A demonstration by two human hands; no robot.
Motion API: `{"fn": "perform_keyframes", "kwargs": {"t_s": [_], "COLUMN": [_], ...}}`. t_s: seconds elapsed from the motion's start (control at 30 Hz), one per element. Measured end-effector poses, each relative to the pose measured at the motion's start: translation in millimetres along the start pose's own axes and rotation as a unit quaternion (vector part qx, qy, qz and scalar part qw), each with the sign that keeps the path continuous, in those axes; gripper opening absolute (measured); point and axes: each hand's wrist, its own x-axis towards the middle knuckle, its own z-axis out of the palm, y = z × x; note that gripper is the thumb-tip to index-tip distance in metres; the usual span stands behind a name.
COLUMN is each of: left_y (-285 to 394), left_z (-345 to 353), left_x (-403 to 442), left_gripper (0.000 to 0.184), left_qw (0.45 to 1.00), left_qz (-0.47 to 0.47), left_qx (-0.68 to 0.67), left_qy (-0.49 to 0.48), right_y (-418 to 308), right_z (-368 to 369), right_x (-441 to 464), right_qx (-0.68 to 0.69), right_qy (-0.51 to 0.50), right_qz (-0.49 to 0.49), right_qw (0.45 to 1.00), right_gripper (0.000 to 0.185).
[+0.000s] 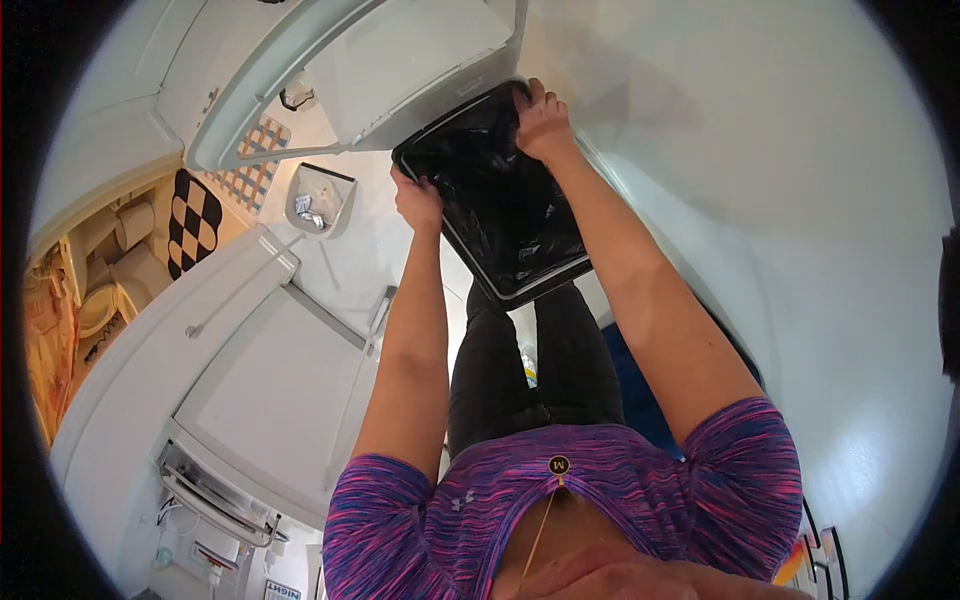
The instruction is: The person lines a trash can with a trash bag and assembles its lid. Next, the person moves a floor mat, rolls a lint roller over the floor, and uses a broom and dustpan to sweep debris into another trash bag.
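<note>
Head camera view: a black rectangular plastic bin (472, 266) with a pale line around its rim is held out in front of the legs, its mouth turned up toward the face. It is gripped by both hands, which are set well apart. The left hand (418, 206) is clamped on the rim at the left side, while the right hand (543, 124) is curled over the rim near the far right corner. By this spread, it seems, the weight is shared and the bin is kept from twisting.

The inside is lined with a glossy black plastic bag (490, 200), probably so that the walls are kept clean; whether anything is hidden under its folds cannot be told. Contact between the bin's far edge and the pale grey-white panel (430, 105) beyond it cannot be judged from this angle.

On the floor to the left, a white dustpan (344, 207) with a dark front edge is placed, in which a crumpled silvery wrapper (312, 212) is held, presumably contained by the raised walls. Farther left, a black-and-white patterned mat (194, 225) is seen.
</note>
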Motion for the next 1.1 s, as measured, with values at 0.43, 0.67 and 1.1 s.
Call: {"fn": "perform_keyframes", "kwargs": {"t_s": [0.43,0.67,1.1], "left_y": [6,104,-25], "left_z": [-38,-187,-128], "left_x": [20,29,-148], "left_gripper": [0.062,0.059,0.052], "left_qw": [0.936,0.711,0.925], "left_qz": [0.035,0.209,0.079], "left_qx": [-0.344,-0.669,-0.361], "left_qy": [0.067,-0.047,-0.092], "right_y": [18,40,67], "right_z": [-25,-51,-33], "right_x": [-30,-100,-290], "right_qx": [0.13,0.574,0.77], "right_qy": [0.105,0.09,0.15], "right_qz": [-0.009,0.207,0.459], "right_qw": [0.986,0.787,0.417], "right_gripper": [0.049,0.033,0.054]}}
